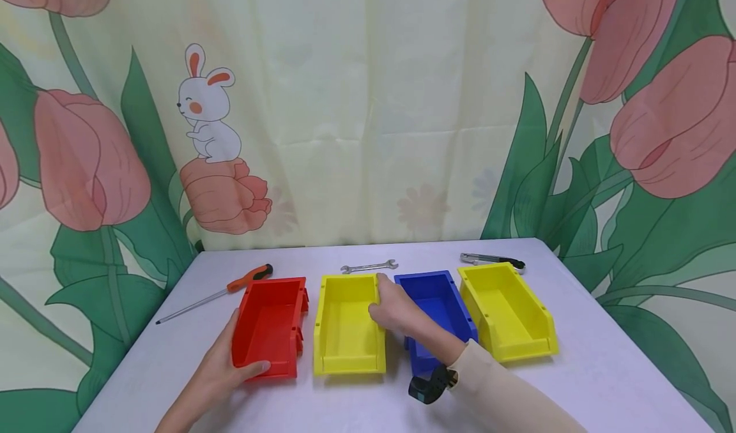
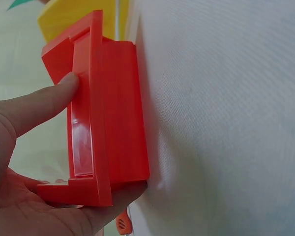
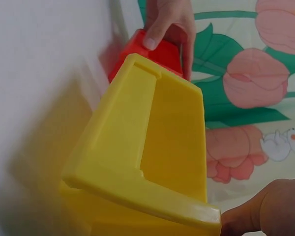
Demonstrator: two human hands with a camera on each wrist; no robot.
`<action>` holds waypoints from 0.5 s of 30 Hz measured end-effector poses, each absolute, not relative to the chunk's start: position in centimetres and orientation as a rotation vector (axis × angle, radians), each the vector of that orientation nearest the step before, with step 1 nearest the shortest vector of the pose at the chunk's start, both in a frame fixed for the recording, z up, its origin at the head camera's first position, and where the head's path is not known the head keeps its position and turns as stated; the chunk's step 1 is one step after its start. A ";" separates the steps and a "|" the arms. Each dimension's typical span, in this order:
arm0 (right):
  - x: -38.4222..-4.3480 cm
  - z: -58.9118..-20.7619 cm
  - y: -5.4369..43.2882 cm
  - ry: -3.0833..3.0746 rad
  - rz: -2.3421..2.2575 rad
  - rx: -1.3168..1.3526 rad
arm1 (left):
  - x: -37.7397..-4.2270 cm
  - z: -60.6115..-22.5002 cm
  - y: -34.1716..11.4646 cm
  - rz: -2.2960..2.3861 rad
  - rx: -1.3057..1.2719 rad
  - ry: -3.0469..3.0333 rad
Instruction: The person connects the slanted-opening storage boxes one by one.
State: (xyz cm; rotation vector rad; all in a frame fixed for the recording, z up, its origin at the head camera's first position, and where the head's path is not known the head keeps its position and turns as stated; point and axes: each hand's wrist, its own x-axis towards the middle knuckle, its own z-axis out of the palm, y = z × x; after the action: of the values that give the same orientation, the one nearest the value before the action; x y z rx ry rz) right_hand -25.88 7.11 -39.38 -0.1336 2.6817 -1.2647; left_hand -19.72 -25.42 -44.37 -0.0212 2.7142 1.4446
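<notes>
Placement, probably a lining-up, looks like the step in hand. Near the left edge of the white tabletop, the left hand grips a low-fronted red plastic bin, thumb over the near lip, fingers around its left side. Near the middle, the right hand grips a low-fronted yellow plastic bin by its right wall, thumb on the inner side. Whether either base rests fully on the tabletop, I cannot tell. Just right, a blue plastic bin is partly covered by the right arm; beside it, toward the right edge, a second yellow plastic bin sits angled.

Close to the far edge lie a silver metal wrench and, toward the right corner, a black-and-silver tool; an orange-and-black-handled screwdriver lies by the left edge. The next move likely calls for level bins, a clean release, and a right wrist clear of the blue walls.
</notes>
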 end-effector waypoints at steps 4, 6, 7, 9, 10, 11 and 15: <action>-25.9 -38.5 7.1 2.693 -1.272 -0.170 | -19.9 -44.4 -25.3 1.447 -0.028 2.708; -25.9 -38.0 6.9 2.698 -1.274 -0.195 | -19.9 -44.5 -25.3 1.441 -0.032 2.713; -25.9 -37.7 6.9 2.702 -1.273 -0.206 | -20.0 -44.5 -25.3 1.442 -0.034 2.711; -26.0 -37.2 6.7 2.707 -1.274 -0.221 | -19.9 -44.5 -25.3 1.431 -0.037 2.725; -26.1 -37.0 6.6 2.705 -1.274 -0.227 | -19.9 -44.5 -25.3 1.435 -0.032 2.724; -26.1 -36.8 6.5 2.711 -1.265 -0.231 | -19.9 -44.6 -25.4 1.434 -0.030 2.727; -26.3 -36.0 6.3 2.721 -1.248 -0.255 | -19.9 -44.6 -25.4 1.415 -0.031 2.740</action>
State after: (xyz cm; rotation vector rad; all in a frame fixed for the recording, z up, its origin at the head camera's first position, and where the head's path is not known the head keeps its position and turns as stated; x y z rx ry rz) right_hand -26.35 6.31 -36.02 -0.2547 2.7208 -1.2482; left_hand -19.93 -25.36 -44.57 -0.0313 2.7396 1.4154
